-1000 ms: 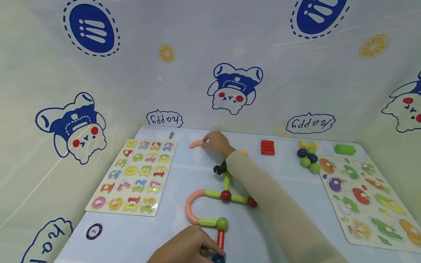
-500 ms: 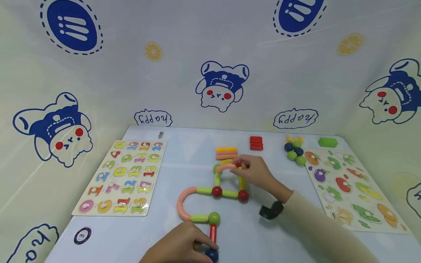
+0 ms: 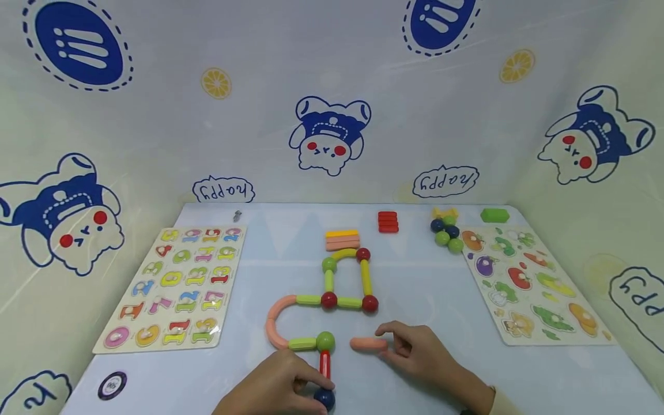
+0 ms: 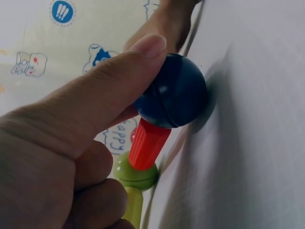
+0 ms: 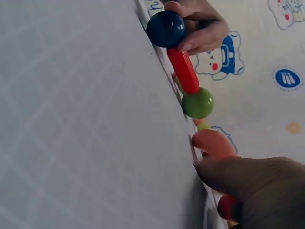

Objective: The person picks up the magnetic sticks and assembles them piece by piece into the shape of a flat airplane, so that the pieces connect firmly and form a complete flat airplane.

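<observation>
Left hand [image 3: 280, 383]: thumb and finger pinch the blue ball [image 3: 324, 399] at the near end of the chain. The red rod [image 3: 325, 364] runs from this ball to the green ball [image 3: 325, 340]; beyond it, a green rod [image 3: 302, 344] meets the pink arc [image 3: 274, 324].

Right hand [image 3: 421, 353]: narrow grip, thumb and finger pinching one end of the pink piece [image 3: 367, 344]. The piece lies right of the green ball, near it but apart. Cannot tell whether it touches the table [image 3: 441, 288].

Number board [image 3: 129, 324] at left, vegetable board [image 3: 576, 341] at right.
</observation>
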`<state>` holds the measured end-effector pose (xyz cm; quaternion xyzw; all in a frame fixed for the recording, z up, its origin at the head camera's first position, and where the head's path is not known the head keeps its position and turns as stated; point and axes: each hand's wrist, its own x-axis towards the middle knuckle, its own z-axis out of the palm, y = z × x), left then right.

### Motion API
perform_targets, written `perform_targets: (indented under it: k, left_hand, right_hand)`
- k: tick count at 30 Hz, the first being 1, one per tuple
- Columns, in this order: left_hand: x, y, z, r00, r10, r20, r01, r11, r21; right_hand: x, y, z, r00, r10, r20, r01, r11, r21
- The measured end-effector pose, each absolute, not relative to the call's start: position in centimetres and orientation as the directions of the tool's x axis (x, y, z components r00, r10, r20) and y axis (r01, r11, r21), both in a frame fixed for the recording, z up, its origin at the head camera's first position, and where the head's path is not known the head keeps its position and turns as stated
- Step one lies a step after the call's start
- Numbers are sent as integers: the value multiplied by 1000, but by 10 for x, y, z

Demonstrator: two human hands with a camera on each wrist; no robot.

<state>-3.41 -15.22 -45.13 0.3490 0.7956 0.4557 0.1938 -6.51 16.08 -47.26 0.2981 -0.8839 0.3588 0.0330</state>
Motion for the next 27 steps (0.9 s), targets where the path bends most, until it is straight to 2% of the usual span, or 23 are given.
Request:
perform_targets:
  k: [5,9,14,19,27]
  left_hand:
    - [-35,-152,-452,-674,738,22,401,341,850]
    - [-34,-152,-450,-678,734,29,408,343,846]
    - [-32,-152,-450,-691,723,-23,350,362,864]
    - [-33,-152,-451,-701,713,-2,369,365,855]
    - [-34,-152,-453,-707,706,27,362,329,872]
  right_hand:
    - [-66,161,-473,-835,-536,125,-479,597,-644]
    - [-69,160,-474,-818,-561,125,-497,582,-644]
    - [-64,159,-472,-787,-601,137,-520,527,-672]
    - [-53,152,-468,-690,-709,145,-527,355,-772]
    - [-35,142,-464,-512,-845,158,-421,86,-903]
